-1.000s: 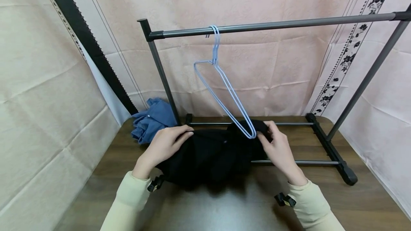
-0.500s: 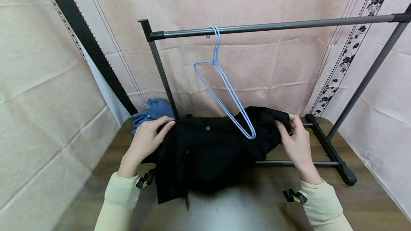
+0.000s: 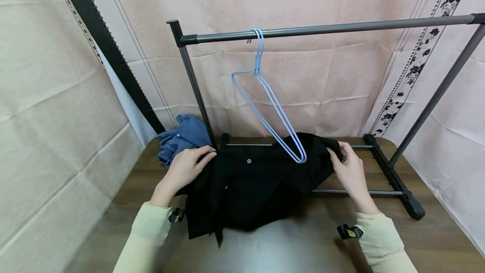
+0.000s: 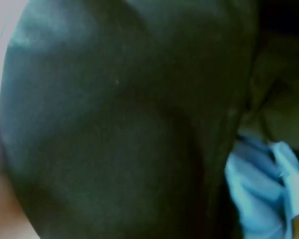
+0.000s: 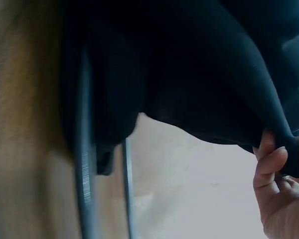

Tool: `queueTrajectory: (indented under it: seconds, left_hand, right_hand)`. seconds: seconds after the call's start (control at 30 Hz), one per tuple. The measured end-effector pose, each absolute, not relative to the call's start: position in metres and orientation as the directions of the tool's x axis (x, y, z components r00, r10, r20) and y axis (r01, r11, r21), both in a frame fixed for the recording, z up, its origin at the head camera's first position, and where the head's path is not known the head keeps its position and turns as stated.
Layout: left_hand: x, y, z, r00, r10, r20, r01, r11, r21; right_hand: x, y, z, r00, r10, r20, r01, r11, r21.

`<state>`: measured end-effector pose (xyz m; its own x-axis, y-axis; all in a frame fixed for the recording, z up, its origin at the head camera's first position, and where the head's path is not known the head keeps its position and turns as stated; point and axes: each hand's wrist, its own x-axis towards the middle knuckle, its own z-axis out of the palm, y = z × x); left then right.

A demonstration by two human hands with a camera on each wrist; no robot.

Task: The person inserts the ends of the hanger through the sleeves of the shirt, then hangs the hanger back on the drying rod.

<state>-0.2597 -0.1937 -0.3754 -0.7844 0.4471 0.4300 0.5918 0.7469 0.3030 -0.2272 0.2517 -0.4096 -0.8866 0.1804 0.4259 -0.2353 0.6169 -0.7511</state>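
A black buttoned shirt (image 3: 257,188) hangs spread between the two hands, low over the table. At its upper left edge the left hand (image 3: 185,169) pinches the cloth between thumb and fingers. The right hand (image 3: 349,172) grips the shirt's upper right end; the right wrist view shows its fingers (image 5: 269,164) curled round a fold. Light-blue hangers (image 3: 278,108) hang from the rack's bar, and their lower end overlaps the shirt in the head view. Black cloth fills most of the left wrist view.
A dark metal clothes rack (image 3: 329,30) stands on the wooden table (image 3: 379,239), its base bars running behind and below the shirt. Bunched blue cloth (image 3: 185,134) lies at the rack's left post. Pale curtains (image 3: 322,75) enclose the back and sides.
Both hands have moved apart, stretching the bunched shirt wider so its buttons show. Since half a second ago the shirt and the left hand have dropped slightly.
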Motion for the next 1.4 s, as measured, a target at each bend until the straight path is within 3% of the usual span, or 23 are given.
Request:
queueTrajectory:
  seconds: [0.2, 0.4, 0.73, 0.87, 1.13, 1.4]
  left_hand:
    - [-0.265, -0.184, -0.396, -0.825, 0.504, 0.255, 0.565, 0.744, 0.357]
    - [-0.262, -0.175, -0.414, -0.755, 0.647, 0.105, 0.626, 0.665, 0.407]
    - [-0.244, -0.152, -0.426, -0.633, 0.753, -0.178, 0.633, 0.636, 0.442]
    - [-0.247, -0.158, -0.415, -0.631, 0.757, -0.170, 0.620, 0.624, 0.476]
    - [-0.256, -0.173, -0.378, -0.760, 0.646, 0.071, 0.615, 0.679, 0.401]
    - [-0.259, -0.163, -0.377, -0.790, 0.606, 0.098, 0.595, 0.719, 0.359]
  right_hand:
    - [-0.231, 0.267, -0.424, -0.976, 0.028, 0.214, -0.132, 0.708, -0.694]
    - [-0.222, 0.282, -0.440, -0.992, -0.117, -0.055, -0.046, 0.719, -0.694]
    - [-0.217, 0.289, -0.439, -0.975, -0.189, -0.113, -0.082, 0.788, -0.610]
    - [-0.220, 0.290, -0.431, -0.985, -0.169, -0.047, -0.113, 0.816, -0.567]
    - [-0.230, 0.283, -0.408, -0.980, -0.089, 0.178, -0.173, 0.820, -0.545]
    - [-0.245, 0.252, -0.407, -0.894, -0.054, 0.445, -0.337, 0.735, -0.588]
